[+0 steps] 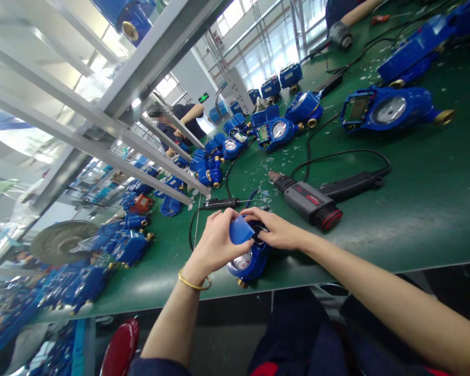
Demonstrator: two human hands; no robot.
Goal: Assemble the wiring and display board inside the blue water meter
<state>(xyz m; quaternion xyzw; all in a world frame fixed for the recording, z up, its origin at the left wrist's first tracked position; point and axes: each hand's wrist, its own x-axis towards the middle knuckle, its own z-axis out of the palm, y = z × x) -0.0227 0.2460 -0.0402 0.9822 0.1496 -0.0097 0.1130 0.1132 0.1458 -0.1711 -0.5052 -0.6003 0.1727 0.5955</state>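
A blue water meter (248, 261) with a round dial and a brass fitting lies at the near edge of the green table (415, 209). My left hand (215, 243) is closed around a small blue cover piece (241, 230), held over the meter's top. My right hand (278, 230) rests on the meter's upper part, fingers curled and pressing on it. A gold bangle circles my left wrist.
An electric screwdriver (311, 201) with a black cable lies just right of my hands. A thin black tool (221, 203) lies behind them. Several blue meters (387, 107) are spread across the table. Other people work at the far end. Metal racking stands left.
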